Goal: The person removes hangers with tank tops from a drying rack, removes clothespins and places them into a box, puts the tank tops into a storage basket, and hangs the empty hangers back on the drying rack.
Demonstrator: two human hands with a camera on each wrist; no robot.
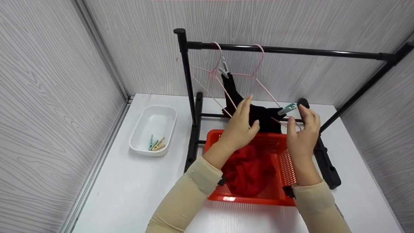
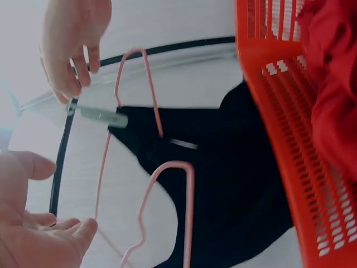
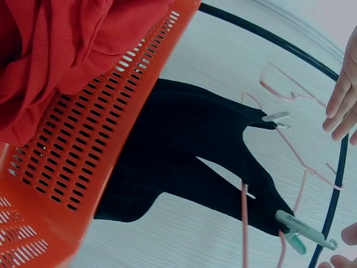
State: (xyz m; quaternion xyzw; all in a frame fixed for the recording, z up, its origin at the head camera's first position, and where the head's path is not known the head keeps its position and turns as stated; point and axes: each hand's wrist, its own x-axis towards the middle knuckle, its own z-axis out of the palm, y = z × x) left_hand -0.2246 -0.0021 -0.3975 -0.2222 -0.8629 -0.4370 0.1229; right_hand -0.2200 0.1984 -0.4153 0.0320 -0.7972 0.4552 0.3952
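Note:
A black garment [image 1: 265, 118] with straps hangs on a pink hanger [image 1: 261, 61]. A grey clothespin [image 1: 225, 70] clips its left strap, and a green clothespin [image 1: 287, 109] is clamped at its right end. My right hand [image 1: 304, 137] is beside the green clothespin, thumb and fingers spread apart around its outer end; a small gap shows in the right wrist view between the fingers [image 3: 340, 261] and that clothespin. My left hand [image 1: 238, 129] is in front of the garment, its fingers extended and holding nothing. Part of the garment is hidden behind that hand.
A second pink hanger [image 1: 212, 72] hangs bare on the black rack's bar [image 1: 304, 50]. Below stands a red basket [image 1: 252, 201] with red cloth [image 1: 247, 174] inside. To the left, a white tray [image 1: 137, 129] holds several clothespins [image 1: 157, 144]. Panel walls surround the table.

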